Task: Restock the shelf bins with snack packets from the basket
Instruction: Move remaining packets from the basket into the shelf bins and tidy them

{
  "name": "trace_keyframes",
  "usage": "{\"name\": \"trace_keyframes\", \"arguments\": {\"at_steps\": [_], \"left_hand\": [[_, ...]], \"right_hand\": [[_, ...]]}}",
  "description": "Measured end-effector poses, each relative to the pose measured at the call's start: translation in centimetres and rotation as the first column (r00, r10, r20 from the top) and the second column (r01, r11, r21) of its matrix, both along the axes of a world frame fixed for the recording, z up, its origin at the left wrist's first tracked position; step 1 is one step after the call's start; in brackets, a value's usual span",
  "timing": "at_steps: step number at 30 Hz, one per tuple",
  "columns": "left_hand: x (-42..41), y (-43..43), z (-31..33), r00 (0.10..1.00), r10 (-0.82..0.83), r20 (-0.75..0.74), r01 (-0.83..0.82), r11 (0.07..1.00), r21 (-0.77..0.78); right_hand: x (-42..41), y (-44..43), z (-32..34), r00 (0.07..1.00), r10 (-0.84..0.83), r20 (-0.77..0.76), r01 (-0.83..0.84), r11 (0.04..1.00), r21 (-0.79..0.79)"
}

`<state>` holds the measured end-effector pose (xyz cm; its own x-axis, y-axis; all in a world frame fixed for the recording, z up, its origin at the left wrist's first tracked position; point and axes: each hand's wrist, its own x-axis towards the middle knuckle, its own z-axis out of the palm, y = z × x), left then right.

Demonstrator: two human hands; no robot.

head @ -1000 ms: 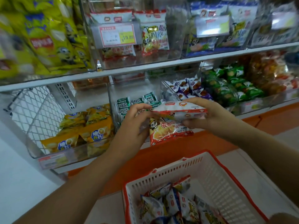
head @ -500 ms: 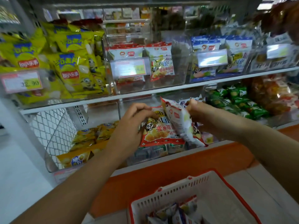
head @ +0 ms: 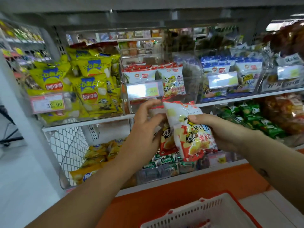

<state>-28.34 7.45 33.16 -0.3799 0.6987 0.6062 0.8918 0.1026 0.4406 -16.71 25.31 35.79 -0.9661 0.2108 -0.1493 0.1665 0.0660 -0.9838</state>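
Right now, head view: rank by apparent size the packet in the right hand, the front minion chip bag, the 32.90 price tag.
1. packet in the right hand; nearer the camera, so unsure against 2.
2. minion chip bag, partly hidden.
3. 32.90 price tag, clearly smallest.

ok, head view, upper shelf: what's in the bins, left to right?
Yellow chip bags → red-topped snack packets → blue-topped packets → white packets with black lettering, blurred. Just below the second bin, left hand and right hand each grip one of the held packets.
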Motion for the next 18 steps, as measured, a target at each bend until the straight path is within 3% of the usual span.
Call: {"name": "trace_keyframes", "arguments": {"at_steps": [4, 6, 13, 14, 16, 18], "left_hand": [[0.4, 0.0, 2.4, 0.964, -0.035, 0.264, 0.017, 0.997, 0.072], [0.7, -0.1, 3.8, 0.934, -0.079, 0.349, 0.028, 0.988, 0.151], [-2.0, 1.7, 10.5, 0.983, 0.097, 0.158, -0.122, 0.979, 0.16], [-3.1, 2.1, 11.9, 0.981, 0.114, 0.16, -0.138, 0.979, 0.149], [-4.8, 2.9, 14.7, 0.971, 0.116, 0.209, -0.144, 0.982, 0.123], [-6.4, 3.9, 17.0, 0.965, 0.118, 0.233, -0.143, 0.985, 0.096]], "right_hand": [[-0.7, -0.2, 1.6, 0.999, 0.004, -0.048, -0.015, 0.976, -0.218], [-2.3, 0.0, 2.6, 0.997, -0.08, 0.005, 0.08, 0.992, -0.096], [-5.1, 0.0, 8.7, 0.978, -0.145, -0.149, 0.153, 0.987, 0.039], [-5.2, 0.4, 9.3, 0.967, -0.181, -0.177, 0.195, 0.979, 0.066], [-6.1, 0.5, 11.3, 0.946, -0.159, -0.283, 0.156, 0.987, -0.035], [-6.5, 1.2, 12.6, 0.915, -0.118, -0.387, 0.126, 0.992, -0.004]]}}
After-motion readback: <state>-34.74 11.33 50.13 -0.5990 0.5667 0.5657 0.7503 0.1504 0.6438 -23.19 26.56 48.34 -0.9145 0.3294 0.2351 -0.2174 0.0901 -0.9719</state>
